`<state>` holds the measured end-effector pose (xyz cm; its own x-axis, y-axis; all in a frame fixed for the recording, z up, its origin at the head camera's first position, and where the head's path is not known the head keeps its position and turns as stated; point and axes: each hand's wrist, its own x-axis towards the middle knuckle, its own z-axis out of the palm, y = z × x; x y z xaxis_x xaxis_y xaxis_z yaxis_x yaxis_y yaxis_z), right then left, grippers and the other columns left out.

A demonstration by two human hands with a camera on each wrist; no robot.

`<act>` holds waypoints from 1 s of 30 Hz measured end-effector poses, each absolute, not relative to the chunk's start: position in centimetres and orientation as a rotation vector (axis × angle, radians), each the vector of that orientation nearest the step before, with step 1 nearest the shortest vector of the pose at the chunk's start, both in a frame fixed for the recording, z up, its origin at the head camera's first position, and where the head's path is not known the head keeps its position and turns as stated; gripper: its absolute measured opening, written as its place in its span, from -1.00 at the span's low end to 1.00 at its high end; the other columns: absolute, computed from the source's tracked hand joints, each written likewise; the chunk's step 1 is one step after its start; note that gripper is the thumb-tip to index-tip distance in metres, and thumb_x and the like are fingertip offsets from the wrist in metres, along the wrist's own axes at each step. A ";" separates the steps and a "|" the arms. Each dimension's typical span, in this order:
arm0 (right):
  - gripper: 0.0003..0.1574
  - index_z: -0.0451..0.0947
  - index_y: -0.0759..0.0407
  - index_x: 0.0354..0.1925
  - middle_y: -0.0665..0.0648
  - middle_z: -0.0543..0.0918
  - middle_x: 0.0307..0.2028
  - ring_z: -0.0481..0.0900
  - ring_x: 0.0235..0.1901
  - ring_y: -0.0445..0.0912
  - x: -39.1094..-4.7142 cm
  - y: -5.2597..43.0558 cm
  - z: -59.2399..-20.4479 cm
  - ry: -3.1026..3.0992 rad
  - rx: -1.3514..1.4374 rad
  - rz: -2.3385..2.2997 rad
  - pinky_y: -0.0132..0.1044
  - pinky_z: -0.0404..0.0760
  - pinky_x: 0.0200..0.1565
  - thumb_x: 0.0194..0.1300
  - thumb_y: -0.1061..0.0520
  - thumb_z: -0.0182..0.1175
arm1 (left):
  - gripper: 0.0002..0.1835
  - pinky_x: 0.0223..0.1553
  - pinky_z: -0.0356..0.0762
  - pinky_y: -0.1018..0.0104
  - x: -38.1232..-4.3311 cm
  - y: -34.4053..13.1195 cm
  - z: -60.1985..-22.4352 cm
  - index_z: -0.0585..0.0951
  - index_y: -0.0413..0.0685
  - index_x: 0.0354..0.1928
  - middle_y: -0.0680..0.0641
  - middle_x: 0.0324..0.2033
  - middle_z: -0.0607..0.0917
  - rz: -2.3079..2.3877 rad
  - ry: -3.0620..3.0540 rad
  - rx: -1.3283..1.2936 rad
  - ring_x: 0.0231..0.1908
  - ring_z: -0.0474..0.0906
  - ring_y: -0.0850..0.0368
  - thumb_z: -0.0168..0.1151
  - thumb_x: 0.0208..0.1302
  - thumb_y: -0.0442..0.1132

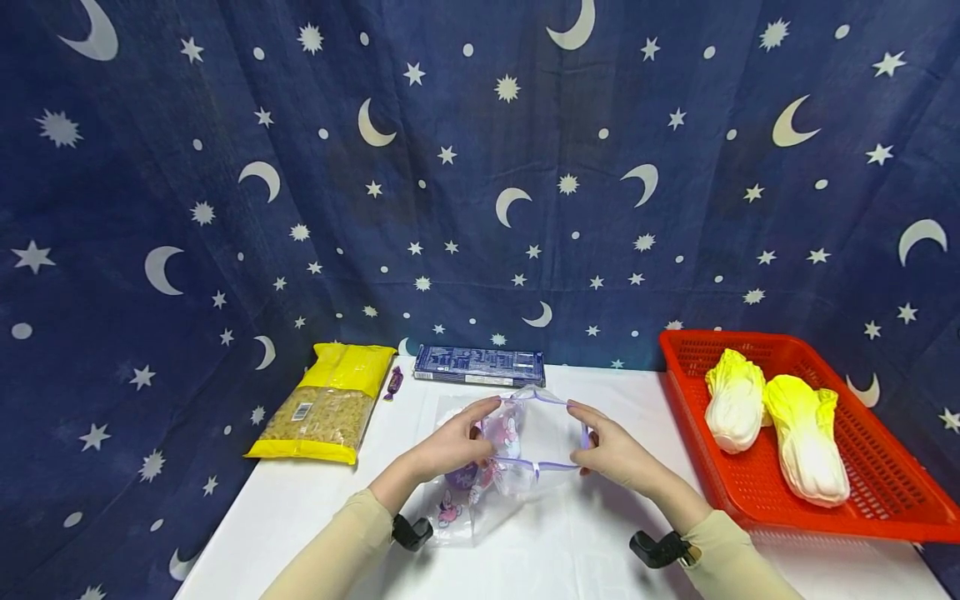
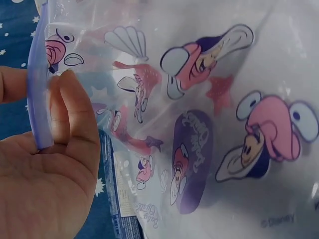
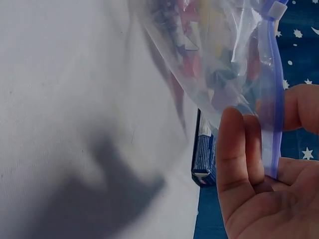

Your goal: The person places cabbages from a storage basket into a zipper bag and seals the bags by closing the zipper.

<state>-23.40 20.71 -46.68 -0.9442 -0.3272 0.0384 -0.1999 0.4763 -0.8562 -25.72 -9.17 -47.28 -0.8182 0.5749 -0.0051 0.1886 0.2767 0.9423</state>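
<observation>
A clear zip bag with a purple zip edge and pink cartoon prints is held above the white table, its mouth spread wide. My left hand grips the left side of the mouth; in the left wrist view the purple strip lies between thumb and fingers. My right hand pinches the opposite side of the rim, and the right wrist view shows its fingers against the outside of the plastic. A white slider sits on the zip strip. Nothing is visible inside the bag.
A red plastic basket at right holds two napa cabbages. At back left lies a yellow bag of grain-like food, beside a purple-wrapped candy. A flat blue box lies at the back, before a starry blue curtain.
</observation>
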 end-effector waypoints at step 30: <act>0.02 0.22 0.44 0.48 0.41 0.22 0.47 0.57 -0.41 0.02 -23.1 20.6 -46.9 2.493 -0.482 -1.570 -0.31 0.63 -0.31 0.04 0.31 0.27 | -0.08 -0.14 0.66 0.18 -25.3 -9.0 -47.6 0.01 -0.08 0.64 -0.33 0.23 0.50 1.712 1.993 0.605 -0.32 0.60 0.08 0.18 0.29 -0.42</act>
<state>-23.10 20.63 -46.90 -0.9360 -0.3499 0.0387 -0.1862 0.3987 -0.8980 -25.26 -9.01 -47.60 -0.8069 0.5888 -0.0473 0.0421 0.1371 0.9897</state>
